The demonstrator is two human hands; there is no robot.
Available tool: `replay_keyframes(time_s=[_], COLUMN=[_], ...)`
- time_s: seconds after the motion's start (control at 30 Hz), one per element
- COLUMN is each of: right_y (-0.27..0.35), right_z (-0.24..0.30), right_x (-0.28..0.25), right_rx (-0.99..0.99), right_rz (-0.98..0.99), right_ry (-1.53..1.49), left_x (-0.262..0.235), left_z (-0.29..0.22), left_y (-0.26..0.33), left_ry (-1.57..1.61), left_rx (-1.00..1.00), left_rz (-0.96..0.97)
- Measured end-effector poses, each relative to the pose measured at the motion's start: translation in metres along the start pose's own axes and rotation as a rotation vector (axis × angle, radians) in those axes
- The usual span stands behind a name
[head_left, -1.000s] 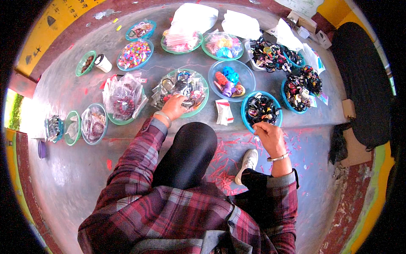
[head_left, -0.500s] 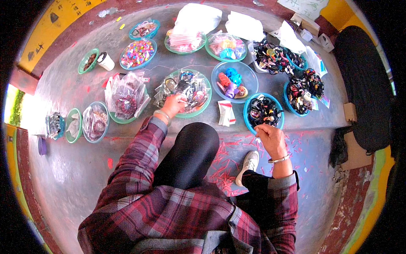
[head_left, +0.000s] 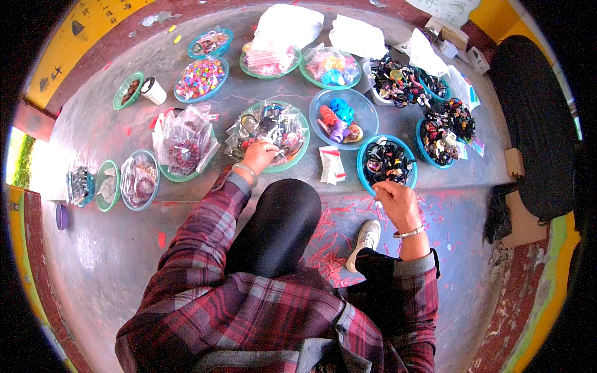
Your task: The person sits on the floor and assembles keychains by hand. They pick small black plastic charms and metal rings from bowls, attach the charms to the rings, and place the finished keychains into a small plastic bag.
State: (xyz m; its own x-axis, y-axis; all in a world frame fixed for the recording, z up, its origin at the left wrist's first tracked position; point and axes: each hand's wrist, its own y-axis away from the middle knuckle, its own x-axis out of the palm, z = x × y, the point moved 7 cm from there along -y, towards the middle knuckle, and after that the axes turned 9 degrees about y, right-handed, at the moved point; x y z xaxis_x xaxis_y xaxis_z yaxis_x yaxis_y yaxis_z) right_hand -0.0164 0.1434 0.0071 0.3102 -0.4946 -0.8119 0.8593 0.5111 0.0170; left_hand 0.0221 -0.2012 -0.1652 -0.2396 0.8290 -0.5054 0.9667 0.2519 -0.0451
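My left hand (head_left: 259,156) is over the near edge of a green basin (head_left: 306,147) heaped with hair ties in clear plastic bags (head_left: 273,127). Its fingers are closed together in a pinch; whatever they hold cannot be made out. My right hand (head_left: 399,204) is closed at the near rim of a blue basin (head_left: 415,177) full of black hair ties (head_left: 387,160). Between its thumb and finger a small white thing (head_left: 378,204) shows, too small to name. A folded white and red packet (head_left: 332,165) lies between these two basins.
A clear blue bowl (head_left: 371,135) of colourful pieces stands beyond the packet. Farther back are a bowl of bright beads (head_left: 201,79), a white cup (head_left: 153,91) and white bags (head_left: 288,25). Bagged bracelets (head_left: 185,144) sit left. Red scraps (head_left: 323,242) litter the lower floor.
My left hand has shifted slightly to the right and its fingers have drawn in closer together. My right hand stays nearly where it was, still pinched.
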Motion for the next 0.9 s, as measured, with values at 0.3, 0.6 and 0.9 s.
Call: replay_keyframes(time_s=[0.3,0.6,0.9], right_y=[0.002,0.004,-0.001], right_z=[0.001,0.011,-0.021], right_x=[-0.002,-0.014,-0.027], right_rx=[-0.013,0.024,0.239], right_rz=[0.0,-0.154,-0.32], right_ry=[0.013,-0.344,-0.706], left_x=[0.002,-0.016,0.14], left_z=[-0.026,-0.129,-0.178], left_y=[-0.003,-0.025,-0.086], left_ry=[-0.159,-0.161,-0.45], left_rx=[0.051,0.211,0.095], left_rz=[-0.106,0.045,0.454])
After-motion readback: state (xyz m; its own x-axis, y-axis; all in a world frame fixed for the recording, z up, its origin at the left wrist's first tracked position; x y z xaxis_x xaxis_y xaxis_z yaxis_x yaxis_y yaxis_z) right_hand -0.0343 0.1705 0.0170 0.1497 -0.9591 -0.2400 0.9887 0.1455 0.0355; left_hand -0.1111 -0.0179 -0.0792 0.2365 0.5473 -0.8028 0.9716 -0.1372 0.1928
